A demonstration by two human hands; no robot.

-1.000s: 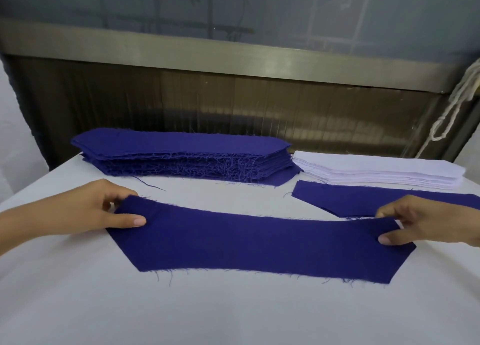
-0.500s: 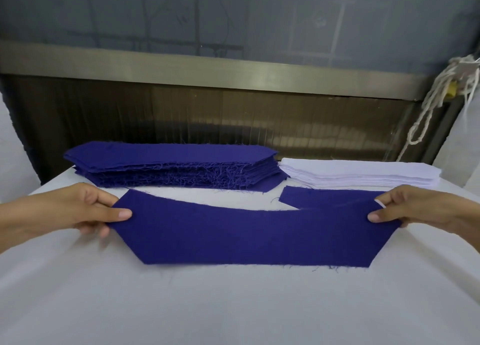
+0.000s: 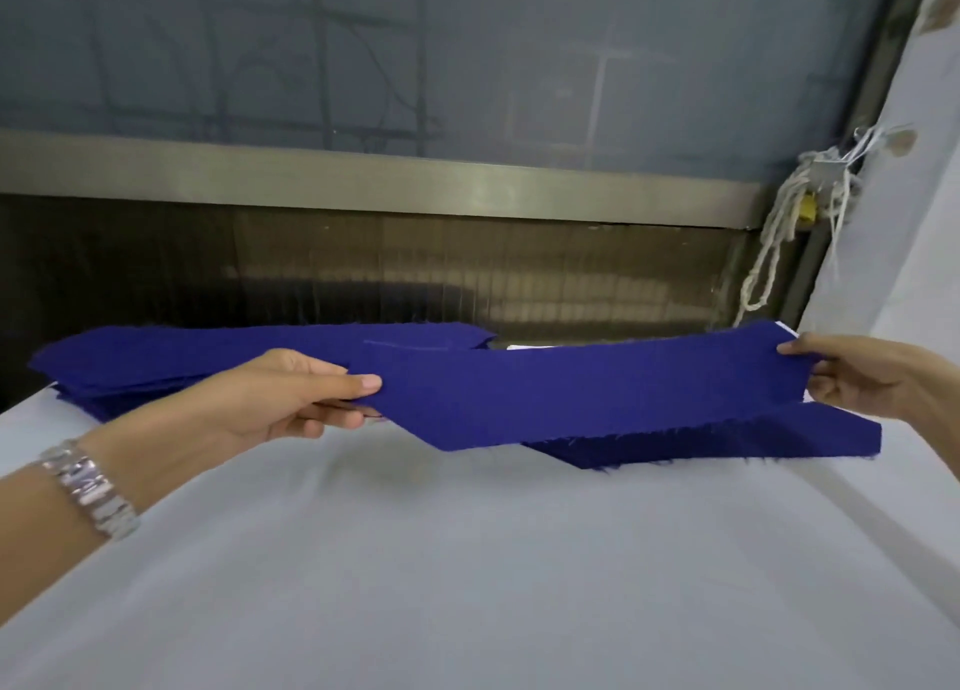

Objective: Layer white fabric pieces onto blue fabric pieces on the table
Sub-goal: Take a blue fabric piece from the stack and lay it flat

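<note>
The long blue woven fabric piece looks matt with frayed edges; the white cloth-covered worktop is smooth; the silver metal wristwatch band glossy.

Across the middle of the frame, a long blue fabric piece is stretched above the white tabletop. The left hand pinches its left end and the right hand its right end. Another blue piece lies beneath it at right. A blue stack sits at middle left. A metal watch band circles the left wrist, and a pale rope hangs at upper right.
</note>
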